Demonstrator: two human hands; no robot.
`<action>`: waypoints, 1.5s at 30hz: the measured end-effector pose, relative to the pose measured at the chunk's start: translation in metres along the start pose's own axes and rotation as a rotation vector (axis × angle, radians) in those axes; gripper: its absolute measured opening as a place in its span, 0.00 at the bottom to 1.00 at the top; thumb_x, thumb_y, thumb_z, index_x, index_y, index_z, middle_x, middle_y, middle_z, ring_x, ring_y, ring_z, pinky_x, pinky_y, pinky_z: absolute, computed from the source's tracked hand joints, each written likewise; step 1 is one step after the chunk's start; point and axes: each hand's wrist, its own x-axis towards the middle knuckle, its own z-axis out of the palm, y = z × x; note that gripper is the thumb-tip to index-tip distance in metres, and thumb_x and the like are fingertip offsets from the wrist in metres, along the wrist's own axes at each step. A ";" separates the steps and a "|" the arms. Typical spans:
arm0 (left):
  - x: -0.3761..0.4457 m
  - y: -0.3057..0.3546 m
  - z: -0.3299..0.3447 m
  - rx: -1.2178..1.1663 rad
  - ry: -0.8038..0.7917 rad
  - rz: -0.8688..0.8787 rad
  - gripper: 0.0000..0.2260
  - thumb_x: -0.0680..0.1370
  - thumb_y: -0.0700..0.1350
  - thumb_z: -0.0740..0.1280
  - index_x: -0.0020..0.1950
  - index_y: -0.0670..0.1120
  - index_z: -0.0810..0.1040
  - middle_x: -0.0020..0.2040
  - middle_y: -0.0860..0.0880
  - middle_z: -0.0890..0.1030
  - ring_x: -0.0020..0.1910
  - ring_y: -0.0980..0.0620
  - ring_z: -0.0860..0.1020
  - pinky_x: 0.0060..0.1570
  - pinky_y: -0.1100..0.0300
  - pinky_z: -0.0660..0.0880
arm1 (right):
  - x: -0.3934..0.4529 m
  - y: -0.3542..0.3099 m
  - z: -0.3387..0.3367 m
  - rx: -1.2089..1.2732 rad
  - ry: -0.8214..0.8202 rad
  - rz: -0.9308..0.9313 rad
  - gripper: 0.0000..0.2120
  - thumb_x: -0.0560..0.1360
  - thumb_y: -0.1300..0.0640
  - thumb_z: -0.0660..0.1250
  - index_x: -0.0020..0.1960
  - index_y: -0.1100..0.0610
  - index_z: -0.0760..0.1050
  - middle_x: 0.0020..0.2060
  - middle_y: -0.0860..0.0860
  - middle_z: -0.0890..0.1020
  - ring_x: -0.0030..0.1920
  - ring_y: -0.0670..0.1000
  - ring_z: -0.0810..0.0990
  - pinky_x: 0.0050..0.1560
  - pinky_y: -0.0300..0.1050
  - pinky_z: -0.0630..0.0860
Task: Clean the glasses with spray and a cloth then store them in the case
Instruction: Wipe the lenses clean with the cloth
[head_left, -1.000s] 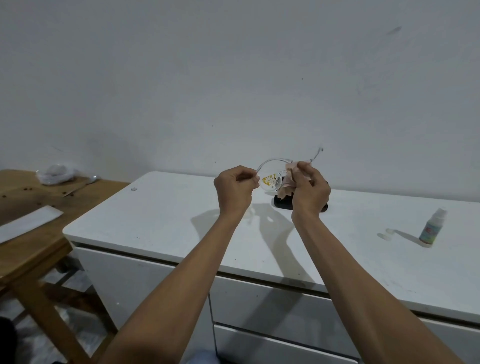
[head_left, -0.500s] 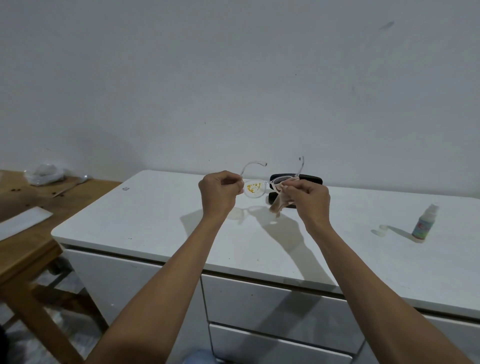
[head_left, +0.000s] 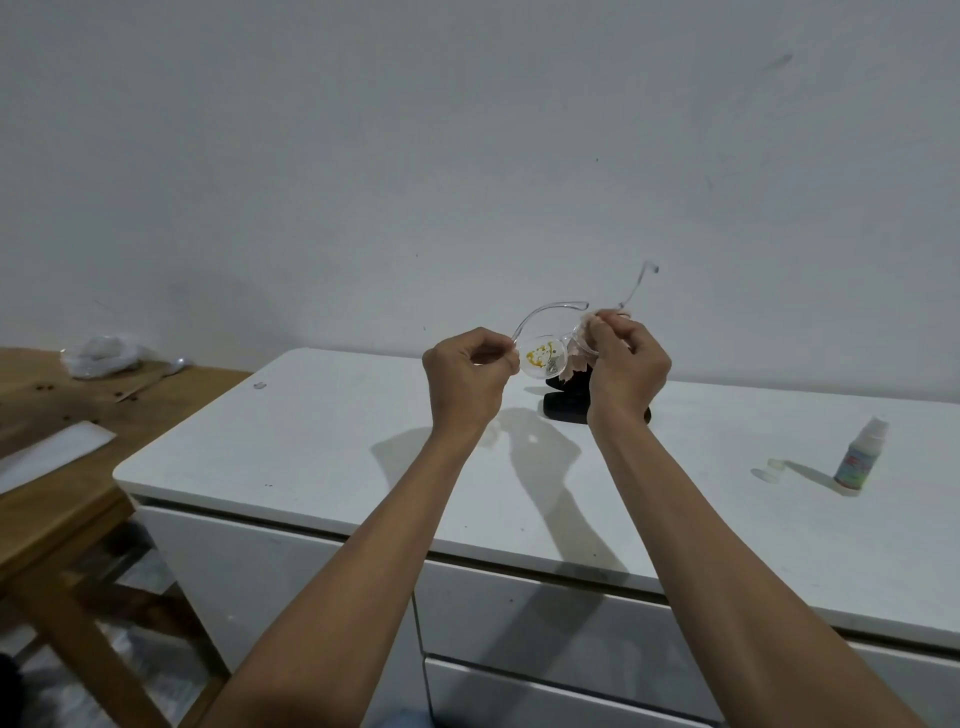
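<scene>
I hold clear-framed glasses (head_left: 543, 358) in the air above the white cabinet top (head_left: 322, 441). The left lens carries a yellow smear. My left hand (head_left: 465, 379) pinches the frame's left end. My right hand (head_left: 626, 366) presses a pale pink cloth (head_left: 577, 364) against the right lens, which it hides. Both temple arms stick up and away from me. A black case (head_left: 566, 402) lies on the cabinet behind my right hand, partly hidden. The spray bottle (head_left: 860, 454) stands at the far right, with its clear cap (head_left: 771, 470) lying beside it.
A wooden table (head_left: 47, 415) stands to the left, with a crumpled plastic bag (head_left: 104, 353), a spoon and a white sheet (head_left: 47, 454) on it. The white wall rises right behind the cabinet. Drawer fronts (head_left: 519, 613) face me below the cabinet top.
Both hands have lifted the glasses slightly and tilted them, so the right temple arm now points up and right. The cloth stays on the right lens.
</scene>
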 end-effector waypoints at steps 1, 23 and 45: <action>0.001 0.001 0.001 0.006 0.007 0.011 0.05 0.69 0.32 0.75 0.40 0.42 0.86 0.35 0.46 0.86 0.38 0.46 0.86 0.44 0.59 0.82 | 0.000 0.000 0.000 -0.018 -0.040 -0.001 0.04 0.75 0.69 0.73 0.43 0.64 0.83 0.35 0.52 0.83 0.26 0.42 0.80 0.29 0.35 0.75; 0.008 -0.012 -0.016 -0.047 -0.038 -0.088 0.06 0.71 0.28 0.74 0.41 0.38 0.86 0.35 0.40 0.85 0.31 0.44 0.83 0.40 0.52 0.85 | 0.000 0.012 -0.042 -0.168 -0.335 0.083 0.05 0.68 0.71 0.66 0.35 0.70 0.79 0.32 0.71 0.80 0.29 0.70 0.81 0.42 0.64 0.80; 0.011 -0.011 -0.004 -0.072 -0.002 -0.010 0.04 0.72 0.30 0.74 0.42 0.37 0.86 0.35 0.42 0.85 0.32 0.48 0.85 0.43 0.43 0.85 | 0.006 -0.004 -0.013 -0.176 -0.296 0.072 0.08 0.73 0.71 0.67 0.40 0.67 0.84 0.31 0.60 0.81 0.24 0.58 0.80 0.33 0.49 0.82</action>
